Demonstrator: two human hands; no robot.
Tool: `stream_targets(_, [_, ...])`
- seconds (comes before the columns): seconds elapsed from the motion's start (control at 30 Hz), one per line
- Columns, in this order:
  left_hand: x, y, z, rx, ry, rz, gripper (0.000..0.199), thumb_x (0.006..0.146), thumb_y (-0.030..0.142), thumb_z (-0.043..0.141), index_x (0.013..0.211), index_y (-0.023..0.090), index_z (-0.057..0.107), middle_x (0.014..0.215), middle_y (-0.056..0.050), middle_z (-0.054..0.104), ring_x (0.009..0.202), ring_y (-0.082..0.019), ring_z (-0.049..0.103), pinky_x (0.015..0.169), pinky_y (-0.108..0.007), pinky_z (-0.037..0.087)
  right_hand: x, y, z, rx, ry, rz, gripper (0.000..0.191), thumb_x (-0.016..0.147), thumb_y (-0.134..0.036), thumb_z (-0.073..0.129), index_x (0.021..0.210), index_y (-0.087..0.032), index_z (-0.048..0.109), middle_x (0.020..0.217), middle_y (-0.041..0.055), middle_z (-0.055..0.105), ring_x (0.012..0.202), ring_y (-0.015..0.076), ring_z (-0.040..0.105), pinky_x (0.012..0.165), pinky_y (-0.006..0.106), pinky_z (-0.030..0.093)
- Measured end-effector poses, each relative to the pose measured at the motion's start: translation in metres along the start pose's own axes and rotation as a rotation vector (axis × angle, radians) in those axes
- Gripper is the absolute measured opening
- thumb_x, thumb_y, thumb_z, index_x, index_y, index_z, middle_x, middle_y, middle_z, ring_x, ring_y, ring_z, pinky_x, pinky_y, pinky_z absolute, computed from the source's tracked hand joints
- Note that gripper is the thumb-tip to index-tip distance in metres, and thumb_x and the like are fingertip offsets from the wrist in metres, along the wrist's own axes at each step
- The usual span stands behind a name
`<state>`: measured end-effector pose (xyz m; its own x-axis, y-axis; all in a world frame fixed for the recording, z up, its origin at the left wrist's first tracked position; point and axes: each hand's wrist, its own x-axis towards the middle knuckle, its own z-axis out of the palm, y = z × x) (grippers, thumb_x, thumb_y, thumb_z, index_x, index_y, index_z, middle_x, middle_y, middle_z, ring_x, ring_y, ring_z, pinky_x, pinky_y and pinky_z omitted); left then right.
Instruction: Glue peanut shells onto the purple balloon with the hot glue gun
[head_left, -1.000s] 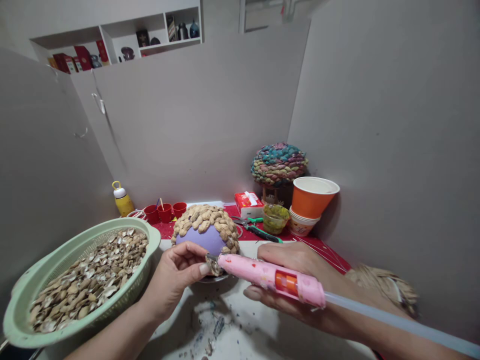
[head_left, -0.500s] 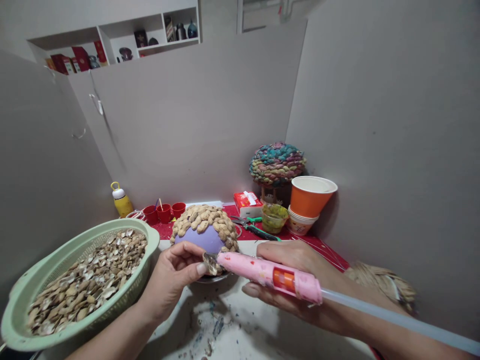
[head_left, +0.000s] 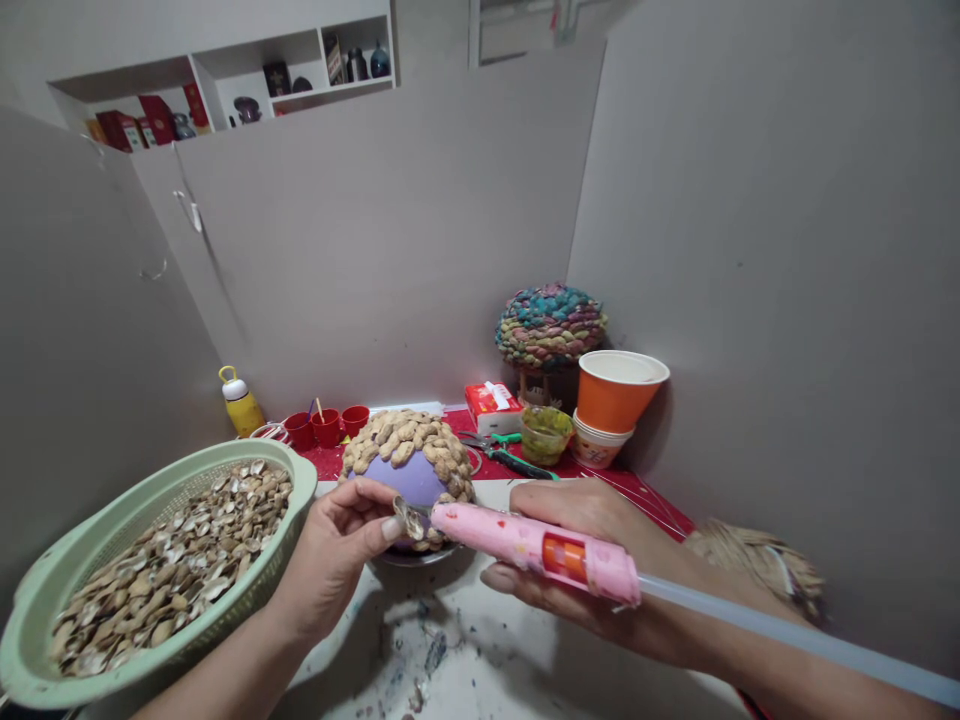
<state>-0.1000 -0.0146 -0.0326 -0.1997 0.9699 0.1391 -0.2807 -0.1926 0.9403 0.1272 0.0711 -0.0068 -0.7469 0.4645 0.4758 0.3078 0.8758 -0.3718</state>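
Observation:
Between the thumb and fingers of my left hand (head_left: pixel 341 545) is a peanut shell half (head_left: pixel 409 518), its hollow side showing. My right hand (head_left: pixel 577 540) grips a pink hot glue gun (head_left: pixel 499 535), with a long translucent glue stick (head_left: pixel 765 622) running out of its back. The gun's nozzle end points left at the shell, very close to it; the tip itself is hard to make out. Just behind both hands sits a purple ball (head_left: pixel 409 478), its top and right side covered in peanut shells (head_left: pixel 412 430), resting on a metal dish (head_left: pixel 420 556).
A green colander (head_left: pixel 296 490) full of peanut shells stands at left. Behind are red cups (head_left: pixel 327 428), a yellow bottle (head_left: pixel 244 408), pliers (head_left: pixel 517 462), a glass bowl (head_left: pixel 546 437), a tissue pack (head_left: pixel 493 405), orange paper cups (head_left: pixel 621 400) and a coloured shell-covered dome (head_left: pixel 551 328).
My left hand has drawn slightly left with the peanut shell half, widening the space to the glue gun. The shell has tilted a little. The glue gun stays nearly where it was.

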Motion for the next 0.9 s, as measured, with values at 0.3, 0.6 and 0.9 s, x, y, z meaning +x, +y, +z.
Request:
stream_targets(0.3, [0.001, -0.002, 0.002, 0.036, -0.003, -0.030, 0.022, 0.065, 0.024, 0.086, 0.080, 0.017, 0.072, 0.074, 0.000, 0.073, 0.069, -0.010, 0.065, 0.069, -0.019, 0.050, -0.001, 0.000, 0.001, 0.004, 0.041, -0.069, 0.044, 0.090, -0.055, 0.053, 0.065, -0.020, 0.045, 0.056, -0.0033, 0.048, 0.045, 0.0081, 0.038, 0.045, 0.023, 0.026])
stream_targets(0.6, [0.001, -0.001, 0.003, 0.044, -0.004, -0.017, 0.020, 0.065, 0.024, 0.086, 0.079, 0.018, 0.072, 0.073, 0.002, 0.073, 0.068, -0.008, 0.064, 0.067, -0.017, 0.048, 0.005, -0.009, -0.007, 0.025, -0.003, -0.108, 0.042, 0.091, -0.051, 0.054, 0.063, -0.020, 0.043, 0.057, -0.0025, 0.049, 0.049, 0.0100, 0.044, 0.049, 0.022, 0.032])
stream_targets(0.9, [0.000, 0.000, 0.003, 0.045, 0.005, -0.010, 0.021, 0.064, 0.025, 0.086, 0.078, 0.018, 0.072, 0.073, 0.002, 0.072, 0.068, -0.008, 0.063, 0.067, -0.017, 0.048, 0.004, -0.009, -0.010, 0.018, -0.021, -0.075, 0.042, 0.088, -0.050, 0.059, 0.063, -0.020, 0.044, 0.057, -0.0030, 0.050, 0.045, 0.0088, 0.043, 0.046, 0.022, 0.030])
